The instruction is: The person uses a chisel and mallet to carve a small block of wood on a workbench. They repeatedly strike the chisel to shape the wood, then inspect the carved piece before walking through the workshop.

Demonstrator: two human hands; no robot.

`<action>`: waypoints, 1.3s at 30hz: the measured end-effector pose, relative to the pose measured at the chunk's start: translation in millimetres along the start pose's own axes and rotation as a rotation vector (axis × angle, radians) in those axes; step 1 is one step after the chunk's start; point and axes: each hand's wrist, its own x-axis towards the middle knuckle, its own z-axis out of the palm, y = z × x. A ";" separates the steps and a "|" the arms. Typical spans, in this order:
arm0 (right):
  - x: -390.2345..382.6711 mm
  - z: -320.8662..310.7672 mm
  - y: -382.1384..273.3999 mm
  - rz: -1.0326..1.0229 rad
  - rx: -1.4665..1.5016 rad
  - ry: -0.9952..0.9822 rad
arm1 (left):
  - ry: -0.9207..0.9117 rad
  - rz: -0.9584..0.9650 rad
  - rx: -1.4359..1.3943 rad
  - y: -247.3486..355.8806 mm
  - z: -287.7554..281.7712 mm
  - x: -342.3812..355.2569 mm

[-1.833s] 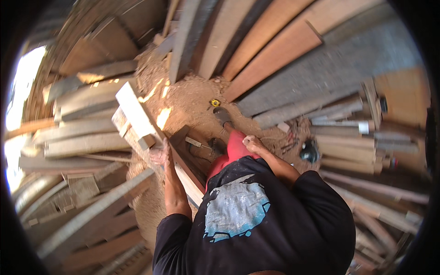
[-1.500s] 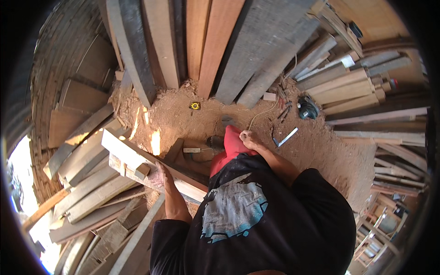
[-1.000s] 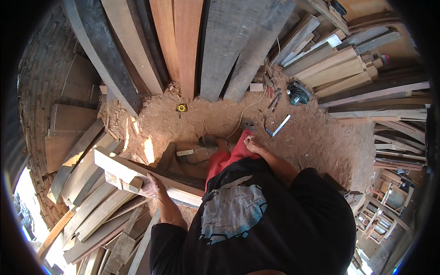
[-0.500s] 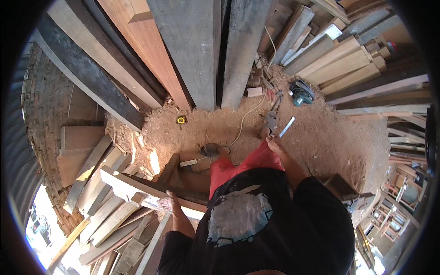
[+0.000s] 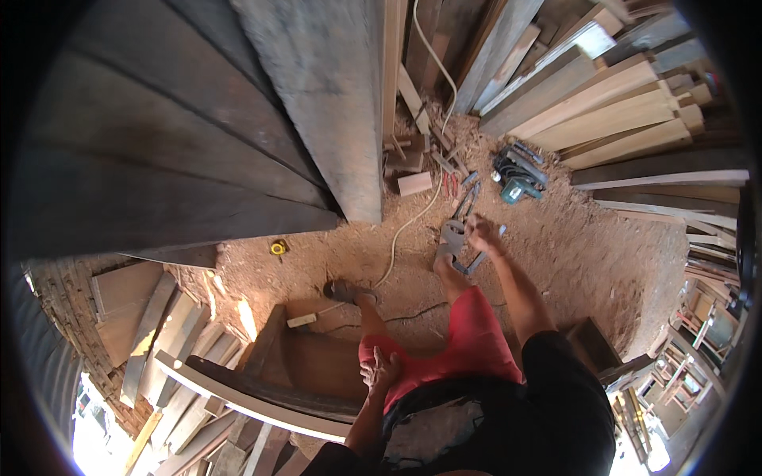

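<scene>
Out in front of my right leg, my right hand (image 5: 481, 235) is closed, fingers curled, on a slim silver bar that looks like a carpenter's square (image 5: 478, 262). Part of that tool is hidden by the hand. My left hand (image 5: 381, 371) lies on my red shorts over the left thigh, fingers apart and holding nothing. Left of it, a long pale-edged board (image 5: 230, 401) lies alongside a dark timber (image 5: 270, 389). Beyond my right foot are red-handled pliers (image 5: 451, 186) and a green power tool (image 5: 520, 186).
Tall dark timbers (image 5: 333, 103) lean at the front left. Sawn planks (image 5: 603, 119) are stacked at the right. A yellow tape measure (image 5: 278, 247) sits on the dirt floor. A pale cable (image 5: 394, 247) runs past my feet, near a power strip (image 5: 302, 320).
My left hand has left the pale board and come to my thigh. My right hand, with the square, has moved forward from my shorts toward my right foot. The view has shifted.
</scene>
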 end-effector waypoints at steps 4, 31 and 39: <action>88.3 0.8 23.9 -0.075 -0.099 0.094 | 0.200 -0.041 0.068 34.4 1.1 4.2; 79.0 199.2 -0.6 0.513 0.265 -0.091 | 0.474 0.061 0.290 10.3 -44.7 26.9; -158.2 231.6 -101.3 0.414 0.953 -0.252 | 0.350 0.737 -0.460 38.7 -42.0 15.4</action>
